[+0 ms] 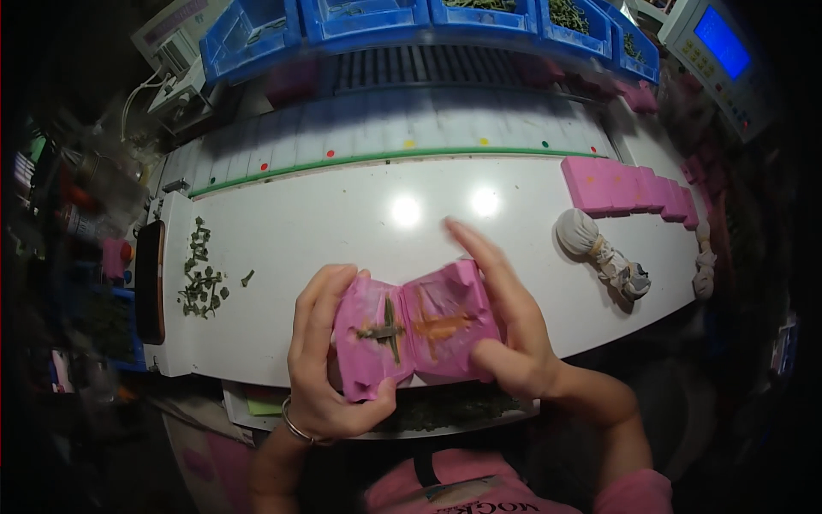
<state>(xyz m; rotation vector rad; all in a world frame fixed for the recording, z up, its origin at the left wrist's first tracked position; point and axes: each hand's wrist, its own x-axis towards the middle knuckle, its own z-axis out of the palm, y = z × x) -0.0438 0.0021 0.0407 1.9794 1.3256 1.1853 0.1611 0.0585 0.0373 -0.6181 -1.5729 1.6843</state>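
Note:
Both hands hold a pink rubber mould (363,364), spread apart like a book above the table's near edge. A dark green cross-shaped piece (387,331) lies in its left half. In the right half shows an orange-brown cross-shaped imprint (441,326). My left hand (324,360) wraps the left half, fingers behind and thumb at the lower edge. My right hand (514,334) grips the right half, its thumb pressed on the lower right corner; one or more fingers stretch up and away, slightly blurred.
Small green pieces (204,289) lie scattered at left beside a dark phone-like slab (151,283). At right are a tied cloth pouch (599,248) and a row of pink blocks (625,188). Blue bins (364,21) line the back; a blue-screened device (719,51) stands far right.

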